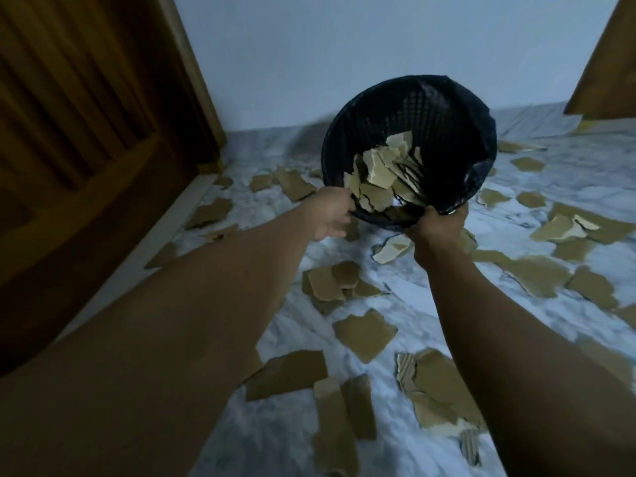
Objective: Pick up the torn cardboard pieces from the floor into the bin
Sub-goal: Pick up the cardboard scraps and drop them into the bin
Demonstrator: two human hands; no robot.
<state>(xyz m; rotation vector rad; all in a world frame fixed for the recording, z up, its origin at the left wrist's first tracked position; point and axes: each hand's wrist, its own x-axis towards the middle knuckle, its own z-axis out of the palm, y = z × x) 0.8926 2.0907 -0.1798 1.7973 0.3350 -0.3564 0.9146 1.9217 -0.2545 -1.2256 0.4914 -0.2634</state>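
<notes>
A black mesh bin [444,108] is held up off the floor and tilted with its mouth toward me. Several torn cardboard pieces [382,177] lie inside it, near the lower rim. My left hand [328,213] grips the rim at its lower left. My right hand [438,227] grips the rim at its lower right. Many more torn brown cardboard pieces [364,333] are scattered over the white marble floor [282,438] beneath and around the bin.
A wooden door [79,132] and its frame stand at the left. A pale wall [309,53] runs behind the bin. Another wooden panel [605,74] leans in at the far right. Cardboard scraps [537,275] cover much of the floor on the right.
</notes>
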